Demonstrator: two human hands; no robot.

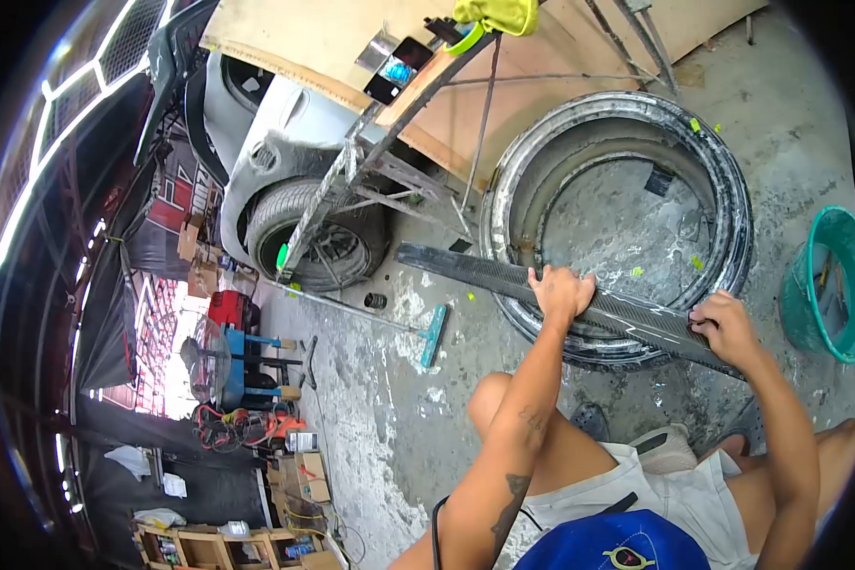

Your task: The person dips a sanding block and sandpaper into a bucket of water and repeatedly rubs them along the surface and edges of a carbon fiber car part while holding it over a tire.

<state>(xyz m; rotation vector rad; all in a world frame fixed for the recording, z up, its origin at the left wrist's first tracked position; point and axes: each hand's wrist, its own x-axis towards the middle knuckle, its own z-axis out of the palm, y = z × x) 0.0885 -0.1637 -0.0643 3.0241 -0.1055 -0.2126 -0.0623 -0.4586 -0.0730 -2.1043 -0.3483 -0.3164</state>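
A long dark strip with a carbon-fibre weave (484, 272) lies slantwise over the near rim of a large tyre (497, 204) on the floor. My left hand (562, 293) grips the strip around its middle, thumb and fingers on either side. Towards the strip's right end, my right hand (724, 329) is closed at its edge with the fingers curled in. Whether a small thing is also under those right fingers is hidden. White streaks mark the strip's surface between the hands.
A green bucket (790, 302) stands at the right. A teal squeegee (434, 335) lies on the wet, stained floor. Above the tyre is a metal-legged wooden table (427, 104) with phones (413, 52) and a yellow cloth (503, 16). A car wheel (318, 242) is to the left.
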